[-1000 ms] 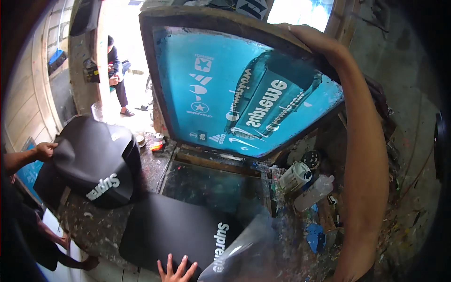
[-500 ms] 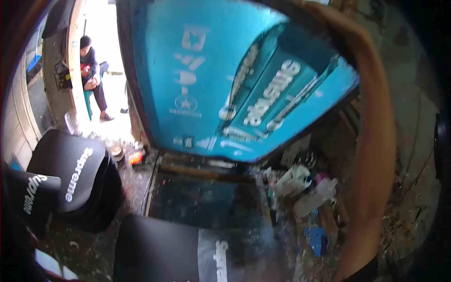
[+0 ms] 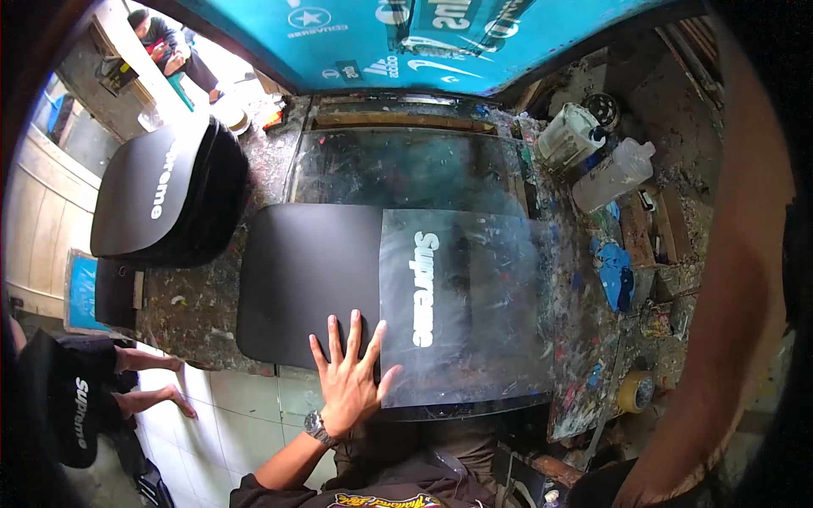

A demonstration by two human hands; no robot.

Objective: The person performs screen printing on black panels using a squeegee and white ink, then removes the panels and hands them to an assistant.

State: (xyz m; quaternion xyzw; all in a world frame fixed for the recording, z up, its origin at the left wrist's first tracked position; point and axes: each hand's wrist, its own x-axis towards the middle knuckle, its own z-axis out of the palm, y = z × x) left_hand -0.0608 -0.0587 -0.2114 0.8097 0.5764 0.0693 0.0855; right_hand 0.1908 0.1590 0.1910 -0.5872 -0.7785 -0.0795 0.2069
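Note:
My left hand (image 3: 349,377), with a watch at the wrist, has its fingers spread flat on the lower right part of a black panel (image 3: 309,271) with rounded corners. Its thumb reaches over the edge of a clear plastic sheet (image 3: 483,296), which bears white lettering and lies alongside the panel. Beneath both is a glass-topped work table (image 3: 406,169). A screen-printing frame (image 3: 373,34) with teal mesh stands raised at the back. My right arm (image 3: 737,271) reaches up along the right rim, its hand out of view.
At the left stands a stack of black panels (image 3: 157,190), the top one lettered white. On the right are a white tub (image 3: 572,135), a translucent bottle (image 3: 614,173), a blue rag (image 3: 614,271) and a tape roll (image 3: 635,391). Someone's legs (image 3: 152,385) show lower left; another person (image 3: 169,51) sits beyond the doorway.
My view has tipped downward, so the raised frame sits higher in the picture. My left hand has come into sight on the black panel. The lettered panel at far left has moved away lower left.

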